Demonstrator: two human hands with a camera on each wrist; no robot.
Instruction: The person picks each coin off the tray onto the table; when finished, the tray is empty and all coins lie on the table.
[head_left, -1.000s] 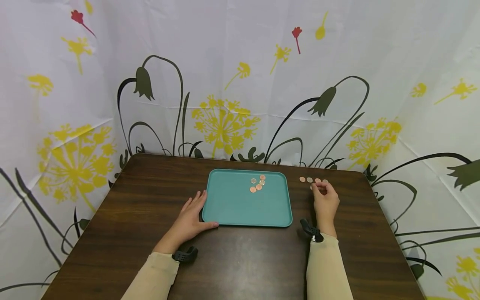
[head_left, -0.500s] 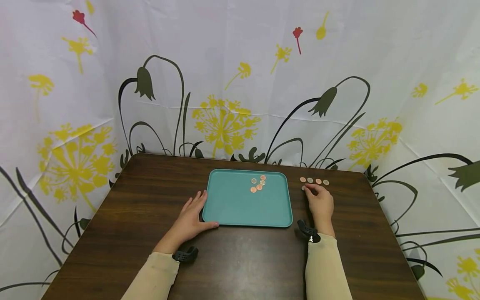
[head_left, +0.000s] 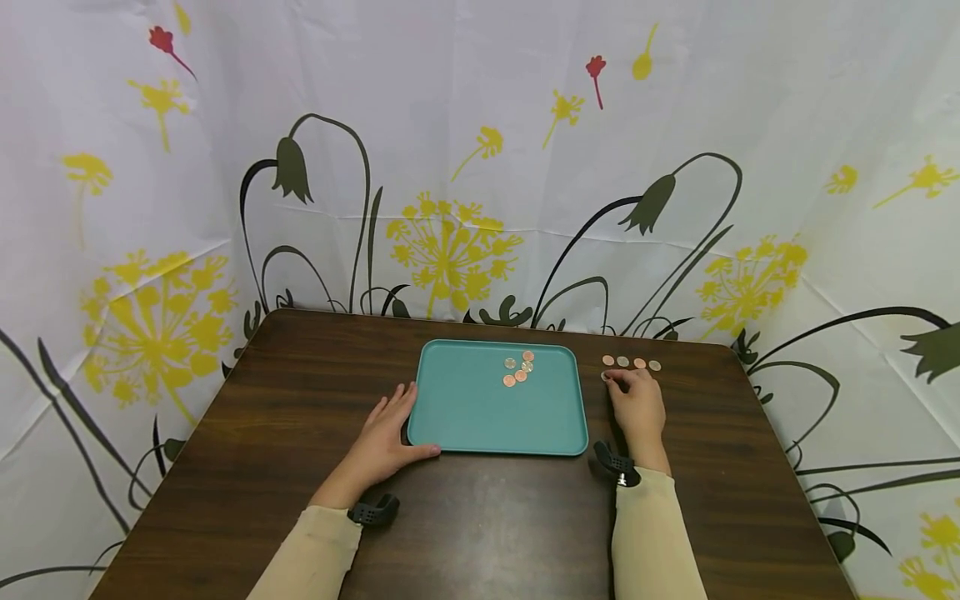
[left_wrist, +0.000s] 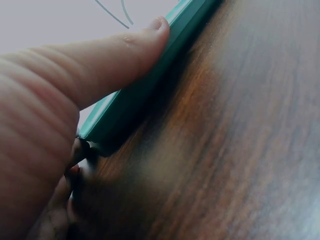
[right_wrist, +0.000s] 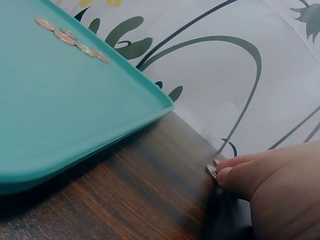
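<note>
My left hand rests at the near left corner of a teal tray, fingers spread along its left side. In the left wrist view the straight thumb lies against the tray's rim. Right of the tray, my right hand pinches a silver coin at the tabletop. The right wrist view shows this coin slightly tilted at the fingertips, partly covered by them. Just beyond that hand, copper and silver coins lie in a row on the table.
Several copper and silver coins lie loosely grouped in the tray's far right part. The dark wooden table ends at the back against a white curtain with printed flowers. A black band sits on the right wrist.
The right hand has moved left with the silver coin, from beneath the right part of the row to below its left end. The left hand stays at the tray corner.
</note>
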